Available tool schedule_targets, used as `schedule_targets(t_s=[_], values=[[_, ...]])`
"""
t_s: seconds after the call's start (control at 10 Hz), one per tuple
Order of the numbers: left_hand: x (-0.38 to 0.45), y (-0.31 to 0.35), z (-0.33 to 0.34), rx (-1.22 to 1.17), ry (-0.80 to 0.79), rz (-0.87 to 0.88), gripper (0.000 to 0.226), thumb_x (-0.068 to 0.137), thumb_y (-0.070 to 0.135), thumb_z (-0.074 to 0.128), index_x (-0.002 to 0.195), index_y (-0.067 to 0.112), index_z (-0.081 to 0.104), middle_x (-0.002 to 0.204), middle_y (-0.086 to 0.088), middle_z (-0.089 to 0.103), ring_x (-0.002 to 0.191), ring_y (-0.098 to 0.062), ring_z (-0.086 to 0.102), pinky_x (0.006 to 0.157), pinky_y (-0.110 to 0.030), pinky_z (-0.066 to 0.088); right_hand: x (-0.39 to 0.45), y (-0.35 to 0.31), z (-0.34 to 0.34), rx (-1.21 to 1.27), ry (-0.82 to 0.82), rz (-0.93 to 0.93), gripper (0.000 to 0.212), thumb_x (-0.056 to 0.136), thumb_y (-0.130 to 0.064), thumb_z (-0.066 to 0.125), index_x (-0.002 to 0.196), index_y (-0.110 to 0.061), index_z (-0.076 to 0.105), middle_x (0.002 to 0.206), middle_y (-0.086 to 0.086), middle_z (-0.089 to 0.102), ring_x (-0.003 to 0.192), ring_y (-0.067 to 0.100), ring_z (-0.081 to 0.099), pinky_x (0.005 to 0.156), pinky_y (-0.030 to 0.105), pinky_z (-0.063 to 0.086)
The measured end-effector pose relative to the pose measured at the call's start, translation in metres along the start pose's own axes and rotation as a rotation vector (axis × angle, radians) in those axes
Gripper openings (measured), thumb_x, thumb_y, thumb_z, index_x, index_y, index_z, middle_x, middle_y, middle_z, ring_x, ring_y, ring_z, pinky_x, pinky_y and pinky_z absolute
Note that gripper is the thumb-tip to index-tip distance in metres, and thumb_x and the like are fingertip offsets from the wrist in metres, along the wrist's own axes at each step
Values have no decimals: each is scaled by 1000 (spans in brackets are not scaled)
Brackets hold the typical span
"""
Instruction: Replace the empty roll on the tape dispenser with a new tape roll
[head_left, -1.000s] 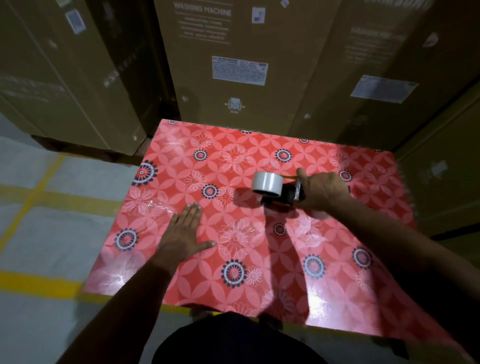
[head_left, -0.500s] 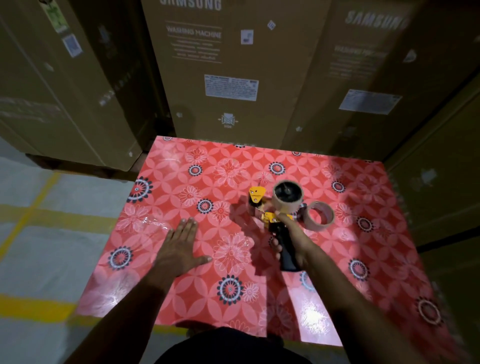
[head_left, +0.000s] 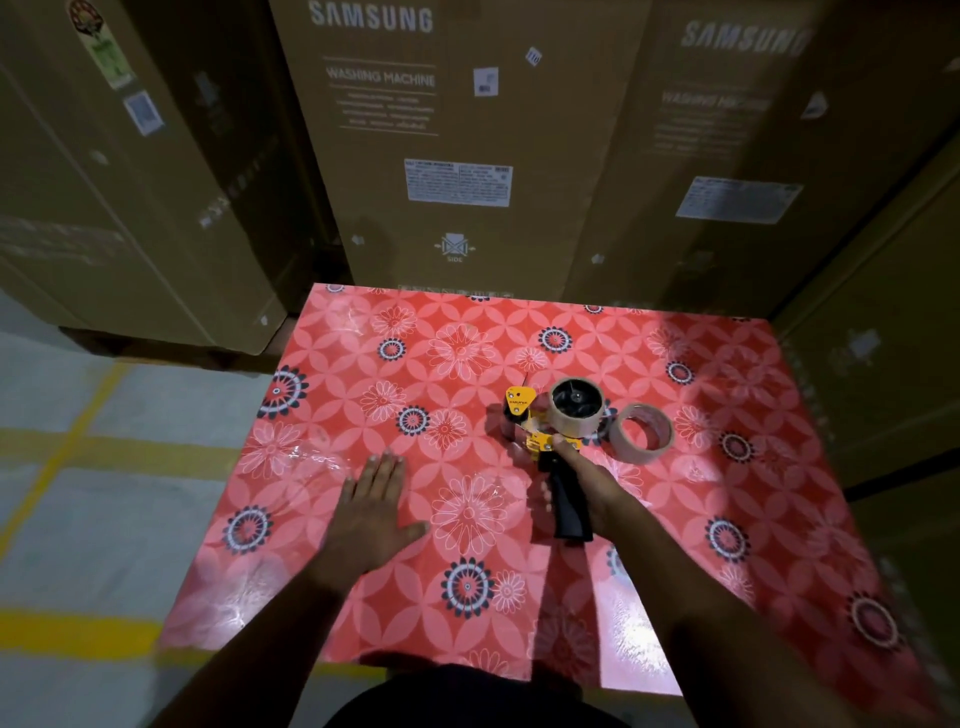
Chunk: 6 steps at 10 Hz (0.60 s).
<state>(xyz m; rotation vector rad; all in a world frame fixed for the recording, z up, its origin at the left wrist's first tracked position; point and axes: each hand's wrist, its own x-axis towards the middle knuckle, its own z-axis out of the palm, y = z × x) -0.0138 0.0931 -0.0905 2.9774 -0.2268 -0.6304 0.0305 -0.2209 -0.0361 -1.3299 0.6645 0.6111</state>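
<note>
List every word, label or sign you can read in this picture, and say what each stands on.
"SAMSUNG": middle carton, top.
"WASHING MACHINE": same carton.
"SIDE": same carton, under the arrow sign.
"SAMSUNG": right carton.
White stickers, fine print, tape dispenser label: too small or blurred.

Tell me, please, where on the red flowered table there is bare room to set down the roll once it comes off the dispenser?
The near right stretch of the table, below the loose tape roll, is bare. So is the far strip along the cardboard boxes. Bare cloth also lies between the left hand and the right hand. It is crowded around the dispenser.
</note>
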Motion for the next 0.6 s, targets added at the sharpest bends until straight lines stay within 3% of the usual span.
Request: schedule_targets(t_s=[0.1,0.2,0.3,0.4,0.5,0.6], values=[[-7,20,10,-22,37,79,81,90,59,8,153,19,-21,164,-7,-20,148,-25,-24,121,-44,-10,2,0,-7,-200,138,-46,73,69,-67,75,86,3,69,76,15,66,67,27,62,60,30,48],[-5,53,11,-60,27,122,79,99,57,21,153,18,-22,161,-5,-24,148,-24,-25,121,-44,-11,-7,-2,-6,-522,366,-162,56,88,-62,60,77,-8,55,75,11,57,72,28,56,65,33,36],[0,83,16,23,44,282,84,98,66,17,154,14,-18,162,-6,-24,148,-25,-25,120,-43,-14,-23,14,5,-830,724,-489,40,90,-39,66,104,-4,54,102,17,60,97,35,56,74,40,41],[4,99,19,95,58,340,92,96,68,20,155,5,-12,164,-13,-17,151,-26,-20,122,-42,-12,-38,30,22,-994,765,-752,26,82,-20,68,97,-9,50,93,10,53,88,30,48,71,41,42],[14,103,13,94,41,347,96,93,69,27,157,5,-7,165,-12,-12,152,-24,-14,124,-43,-6,-43,39,32,-984,621,-870,19,82,-12,63,96,-10,51,92,7,51,88,25,45,72,36,40],[21,101,8,129,18,406,100,90,75,24,157,8,-8,161,-3,-18,151,-20,-17,124,-42,-3,-42,51,44,-1106,369,-872,21,83,-4,58,103,-10,57,100,8,56,94,25,50,74,34,43]])
